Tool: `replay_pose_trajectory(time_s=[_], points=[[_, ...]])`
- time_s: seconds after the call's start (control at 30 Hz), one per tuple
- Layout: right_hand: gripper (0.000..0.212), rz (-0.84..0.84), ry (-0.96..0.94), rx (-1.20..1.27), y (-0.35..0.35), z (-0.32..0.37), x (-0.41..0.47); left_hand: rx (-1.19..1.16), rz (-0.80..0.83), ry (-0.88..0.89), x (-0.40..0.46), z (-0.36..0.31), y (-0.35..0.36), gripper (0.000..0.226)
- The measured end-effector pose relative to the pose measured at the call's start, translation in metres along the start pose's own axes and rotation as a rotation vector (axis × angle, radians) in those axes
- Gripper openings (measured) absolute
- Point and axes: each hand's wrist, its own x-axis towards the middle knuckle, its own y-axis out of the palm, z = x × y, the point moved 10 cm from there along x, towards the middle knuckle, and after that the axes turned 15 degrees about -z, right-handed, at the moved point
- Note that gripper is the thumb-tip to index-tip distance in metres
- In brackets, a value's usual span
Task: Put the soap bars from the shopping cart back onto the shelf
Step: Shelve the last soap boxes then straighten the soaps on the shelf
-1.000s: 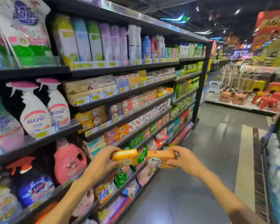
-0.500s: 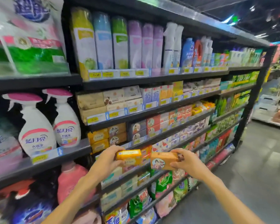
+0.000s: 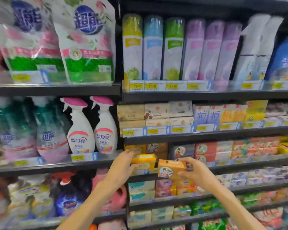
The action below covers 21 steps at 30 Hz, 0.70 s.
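Note:
My left hand (image 3: 122, 168) grips a yellow soap bar box (image 3: 144, 161) and holds it at the front edge of the soap shelf (image 3: 239, 164), just below a row of matching yellow and orange boxes (image 3: 148, 148). A little to the right, my right hand (image 3: 196, 174) holds an orange soap bar box (image 3: 170, 169) with a round picture on its face, slightly in front of the shelf edge. The two boxes sit side by side, nearly touching. The shopping cart is out of view.
Stacked soap boxes fill the shelves right of the upright post (image 3: 121, 113). White spray bottles (image 3: 91, 130) and teal refill pouches stand to the left. Tall spray cans (image 3: 173, 48) line the upper shelf. Detergent jugs (image 3: 113, 191) sit below my left arm.
The view has swung left to face the shelves and come closer. Both hands have carried their soap boxes up and in toward the soap shelf.

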Motion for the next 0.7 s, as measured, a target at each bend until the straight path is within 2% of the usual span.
replay_pose_trajectory(time_s=[0.1,0.3,0.53,0.63,0.7], points=[[0.047,0.017,-0.022,0.003,-0.002,0.0,0.01,0.091,-0.02,-0.021,0.007,-0.004,0.008,0.051],[0.048,0.018,-0.095,-0.015,-0.002,0.008,0.022,0.263,0.022,-0.043,0.013,-0.008,0.021,0.048],[0.049,0.034,-0.126,0.006,0.009,0.014,0.027,0.543,0.131,-0.009,0.01,-0.006,0.037,0.071],[0.048,0.01,-0.142,0.01,0.008,0.019,0.028,0.654,0.147,0.009,0.008,-0.008,0.04,0.07],[0.047,-0.008,-0.158,-0.002,0.009,0.027,0.029,0.707,0.152,0.015,0.007,-0.007,0.042,0.059]])
